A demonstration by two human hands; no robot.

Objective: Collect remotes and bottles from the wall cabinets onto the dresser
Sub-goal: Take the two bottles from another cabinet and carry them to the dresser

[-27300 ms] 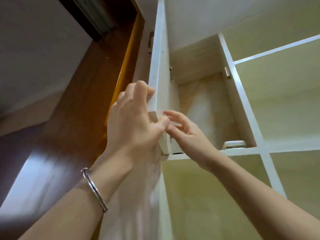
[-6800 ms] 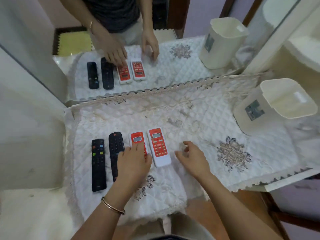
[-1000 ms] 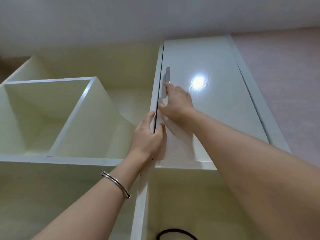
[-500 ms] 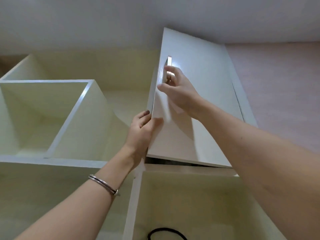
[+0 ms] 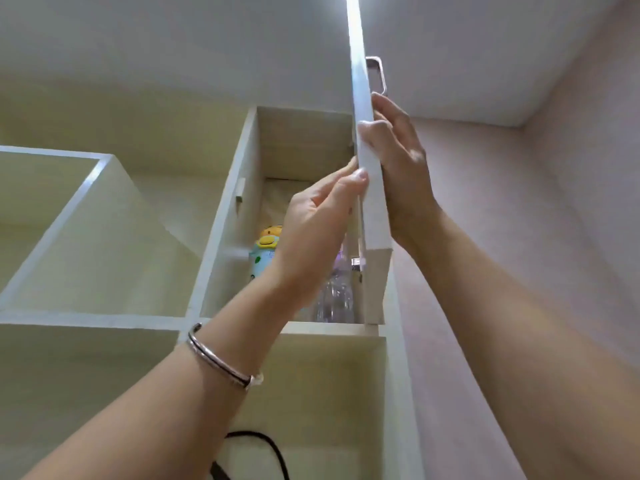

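Note:
The white cabinet door [image 5: 370, 188] stands swung out, seen edge-on, with its metal handle [image 5: 377, 72] near the top. My right hand [image 5: 398, 168] grips the door's edge from the outer side, thumb wrapped over the front. My left hand [image 5: 318, 226] pinches the same edge from the inner side. Inside the opened compartment stand a clear plastic bottle [image 5: 334, 296] and a light-blue child's bottle with a yellow duck lid [image 5: 265, 251]; my left wrist hides part of both.
Open, beige-lined cubbies [image 5: 86, 237] lie to the left. The compartment below [image 5: 329, 393] holds a black cable [image 5: 263, 445]. A pink wall [image 5: 519, 237] borders the cabinet on the right, and the ceiling is close above.
The door has swung from nearly closed to fully open. My right hand moved from the handle to the door's edge. The bottles inside came into view.

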